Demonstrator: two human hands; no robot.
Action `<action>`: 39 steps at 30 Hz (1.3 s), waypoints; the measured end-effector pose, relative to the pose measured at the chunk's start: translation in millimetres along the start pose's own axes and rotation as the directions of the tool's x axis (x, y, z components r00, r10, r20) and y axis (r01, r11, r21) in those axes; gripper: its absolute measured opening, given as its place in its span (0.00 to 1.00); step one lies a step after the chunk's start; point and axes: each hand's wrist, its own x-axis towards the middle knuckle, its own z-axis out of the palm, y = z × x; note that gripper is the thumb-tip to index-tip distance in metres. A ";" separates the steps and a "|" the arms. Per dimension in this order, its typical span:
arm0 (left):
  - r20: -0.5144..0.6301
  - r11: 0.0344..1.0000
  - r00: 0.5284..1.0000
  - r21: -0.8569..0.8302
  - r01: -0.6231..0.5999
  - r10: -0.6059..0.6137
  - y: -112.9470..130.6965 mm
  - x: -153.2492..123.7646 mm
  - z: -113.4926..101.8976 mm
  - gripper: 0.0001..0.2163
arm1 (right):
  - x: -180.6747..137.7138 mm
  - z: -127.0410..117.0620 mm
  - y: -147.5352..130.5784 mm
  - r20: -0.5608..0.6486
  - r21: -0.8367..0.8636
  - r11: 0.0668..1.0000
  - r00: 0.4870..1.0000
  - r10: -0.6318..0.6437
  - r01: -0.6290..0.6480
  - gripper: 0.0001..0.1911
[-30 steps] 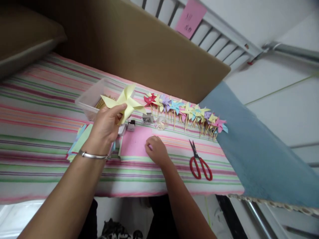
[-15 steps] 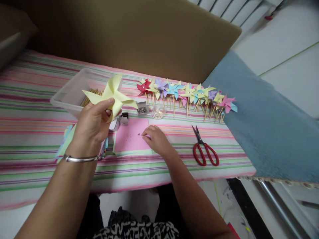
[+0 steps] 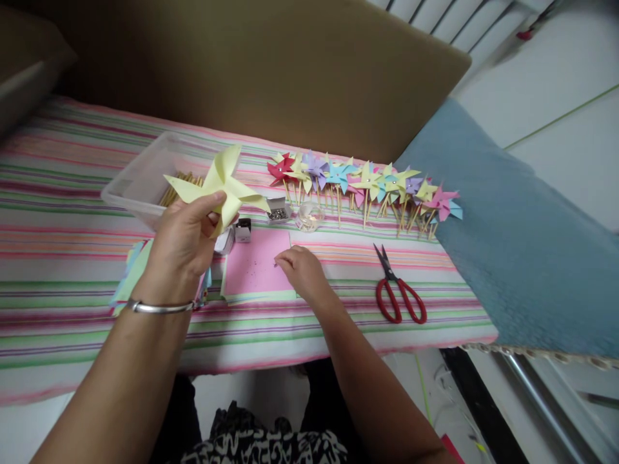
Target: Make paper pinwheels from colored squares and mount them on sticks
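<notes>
Desk: Left hand?
Operator: My left hand (image 3: 181, 248) grips a yellow pinwheel (image 3: 220, 183), raised above the clear tub (image 3: 140, 187) of sticks.
Desk: Right?
Operator: My right hand (image 3: 302, 270) rests curled on the pink sheet (image 3: 254, 264); pinching anything, I cannot tell.

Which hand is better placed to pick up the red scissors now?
The right hand, probably. It rests on the pink sheet, on the same side as the red scissors, while the left hand is busy holding the yellow pinwheel.
</notes>
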 end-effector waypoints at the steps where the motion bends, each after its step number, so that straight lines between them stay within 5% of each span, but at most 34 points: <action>1: 0.002 1.000 1.000 0.004 0.006 -0.006 -0.3 0.5 -0.7 0.06 | -0.2 -0.7 0.5 0.007 0.015 1.000 1.000 -0.006 0.005 0.10; 20: -0.009 1.000 1.000 0.012 0.022 -0.022 -10.9 0.5 -1.0 0.09 | -1.8 -0.3 -1.8 0.056 0.033 0.999 0.997 -0.043 0.041 0.08; 26: 0.025 0.989 0.997 0.129 0.071 -0.075 -16.6 -1.8 1.0 0.09 | -5.5 -26.6 -11.6 -0.233 0.350 0.937 0.970 0.070 0.016 0.05; 31: 0.026 0.974 0.991 0.188 0.124 -0.131 -31.5 -9.1 9.7 0.10 | -16.1 -46.5 -25.5 -0.481 0.536 0.817 0.872 0.086 0.215 0.03; 39: 0.087 0.932 0.965 0.294 0.212 -0.247 -63.0 -23.6 24.5 0.09 | -19.5 -41.1 -23.1 -0.377 0.517 0.848 0.920 0.103 0.116 0.05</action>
